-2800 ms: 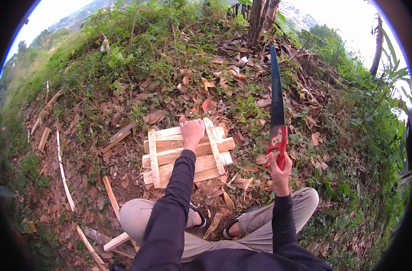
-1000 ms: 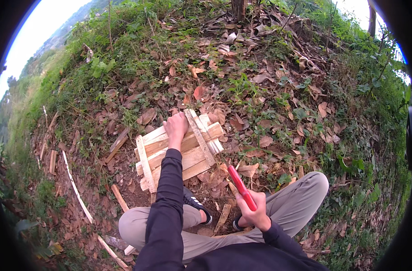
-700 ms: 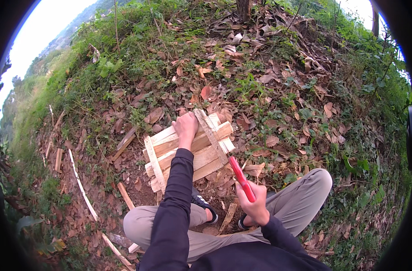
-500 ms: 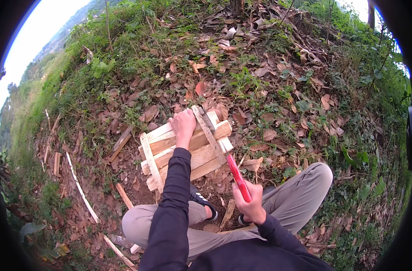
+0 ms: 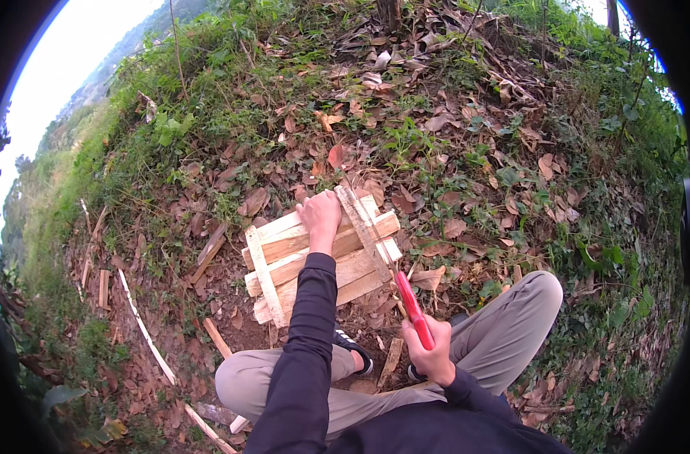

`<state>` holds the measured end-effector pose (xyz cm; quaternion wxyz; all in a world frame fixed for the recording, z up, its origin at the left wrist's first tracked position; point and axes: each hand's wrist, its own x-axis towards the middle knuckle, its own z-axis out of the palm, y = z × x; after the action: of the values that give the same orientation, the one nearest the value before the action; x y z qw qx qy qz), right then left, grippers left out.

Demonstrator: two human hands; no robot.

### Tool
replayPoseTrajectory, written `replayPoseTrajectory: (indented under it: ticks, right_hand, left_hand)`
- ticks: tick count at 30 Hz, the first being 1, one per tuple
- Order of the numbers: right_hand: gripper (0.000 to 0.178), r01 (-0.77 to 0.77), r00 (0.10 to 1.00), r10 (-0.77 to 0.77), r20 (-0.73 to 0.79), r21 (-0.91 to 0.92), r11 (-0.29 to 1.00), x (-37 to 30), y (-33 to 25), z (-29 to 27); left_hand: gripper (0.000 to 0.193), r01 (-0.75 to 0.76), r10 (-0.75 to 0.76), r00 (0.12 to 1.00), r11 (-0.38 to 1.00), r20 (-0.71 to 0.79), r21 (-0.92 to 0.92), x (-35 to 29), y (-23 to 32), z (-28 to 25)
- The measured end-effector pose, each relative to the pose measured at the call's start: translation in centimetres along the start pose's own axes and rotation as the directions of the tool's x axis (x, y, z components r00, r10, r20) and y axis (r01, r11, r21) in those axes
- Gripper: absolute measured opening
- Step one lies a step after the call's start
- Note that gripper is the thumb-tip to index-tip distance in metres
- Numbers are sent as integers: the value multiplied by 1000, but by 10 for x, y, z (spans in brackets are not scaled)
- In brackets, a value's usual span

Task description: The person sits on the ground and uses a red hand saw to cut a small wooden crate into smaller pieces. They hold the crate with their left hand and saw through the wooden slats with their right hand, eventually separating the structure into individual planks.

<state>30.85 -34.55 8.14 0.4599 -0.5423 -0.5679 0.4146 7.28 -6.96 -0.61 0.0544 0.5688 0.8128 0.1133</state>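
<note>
A small slatted panel of pale rough wood [image 5: 345, 265] rests in front of my crossed legs, several boards side by side with a thin crosspiece near each end. My left hand [image 5: 322, 215] presses on its far middle, fingers curled over the boards next to the right crosspiece [image 5: 362, 228]. In my right hand [image 5: 431, 354] is the red handle of a saw [image 5: 413, 309], gripped at the panel's near right corner. Its narrow blade points away from me along the right crosspiece and is hard to make out; teeth do not show.
Loose wood strips lie on the left, among them a long pale one [image 5: 144, 329] and a short block [image 5: 104, 289]. A wood piece [image 5: 390, 363] lies between my feet. Dry leaves and low plants cover the sloping ground, with a tree trunk [image 5: 389, 13] at the far side.
The whole view has shifted slightly. The saw has drawn a little toward me, and its blade shows less beside the crosspiece. My left hand stays on the panel.
</note>
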Motion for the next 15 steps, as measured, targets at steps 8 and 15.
replayPoseTrajectory:
  ticks: [8,15]
  right_hand:
    - [12,25,999,-25,39,11,1000,31,4,13]
    - [13,9,997,-10,83,13,1000,-20,-14,-20]
  left_hand:
    - [53,-31,31,1000,1000,1,-5,2,-8,-11]
    - [54,104,-103,995,994,14,-43,11,-35,-2]
